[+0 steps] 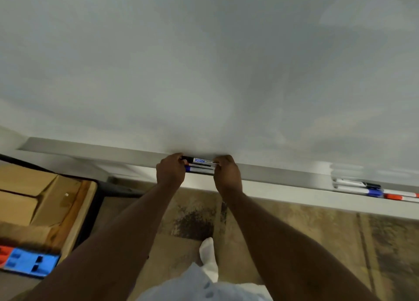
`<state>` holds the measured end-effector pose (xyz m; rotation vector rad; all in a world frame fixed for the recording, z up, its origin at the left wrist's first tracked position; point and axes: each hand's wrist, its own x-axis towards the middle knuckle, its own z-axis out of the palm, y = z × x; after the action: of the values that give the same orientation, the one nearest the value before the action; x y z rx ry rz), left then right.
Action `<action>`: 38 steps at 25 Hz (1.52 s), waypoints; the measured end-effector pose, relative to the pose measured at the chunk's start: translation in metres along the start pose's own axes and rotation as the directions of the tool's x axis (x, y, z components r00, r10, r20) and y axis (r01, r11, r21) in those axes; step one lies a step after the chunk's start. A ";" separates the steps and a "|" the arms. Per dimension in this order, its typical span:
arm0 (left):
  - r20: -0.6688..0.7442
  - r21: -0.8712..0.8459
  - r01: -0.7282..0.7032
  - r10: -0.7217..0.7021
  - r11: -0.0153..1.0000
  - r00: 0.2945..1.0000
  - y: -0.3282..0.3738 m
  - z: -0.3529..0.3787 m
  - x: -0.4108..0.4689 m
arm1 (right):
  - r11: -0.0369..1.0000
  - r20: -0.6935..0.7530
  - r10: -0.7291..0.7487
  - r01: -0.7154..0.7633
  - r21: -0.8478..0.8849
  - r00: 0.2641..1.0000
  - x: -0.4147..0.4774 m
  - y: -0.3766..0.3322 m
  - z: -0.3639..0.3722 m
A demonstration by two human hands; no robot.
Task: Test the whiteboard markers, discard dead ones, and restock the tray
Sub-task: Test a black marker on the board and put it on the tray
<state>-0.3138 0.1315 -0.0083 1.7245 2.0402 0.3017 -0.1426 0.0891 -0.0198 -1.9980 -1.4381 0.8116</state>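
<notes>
The left hand (pixel 171 171) and the right hand (pixel 227 175) are both at the tray (pixel 283 172) under the whiteboard (pixel 204 62). Between them is a bundle of markers (pixel 200 164), level along the tray, with a black-capped one above a blue-capped one. Each hand has its fingers curled round one end of the bundle, so only its middle shows. Whether it rests on the tray is not clear. Further right on the tray lie more markers (pixel 371 190), well apart from the hands.
</notes>
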 end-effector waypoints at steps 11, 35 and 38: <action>0.057 -0.157 0.203 -0.197 0.966 0.979 -0.007 -0.003 0.018 | 0.996 -0.028 0.082 -0.083 -0.024 0.996 0.001 0.005 0.020; 0.012 0.200 -0.360 0.365 0.911 0.931 -0.005 0.005 -0.010 | 0.929 0.033 -0.194 0.194 -0.314 0.981 -0.014 0.027 -0.006; 0.013 0.266 -0.425 0.438 0.865 0.899 -0.002 0.008 -0.023 | 0.910 0.016 -0.226 0.217 -0.352 0.974 -0.025 0.034 -0.020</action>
<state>-0.3087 0.1082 -0.0119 2.3634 1.7644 0.2171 -0.1128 0.0537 -0.0272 -2.0328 -1.8614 0.4501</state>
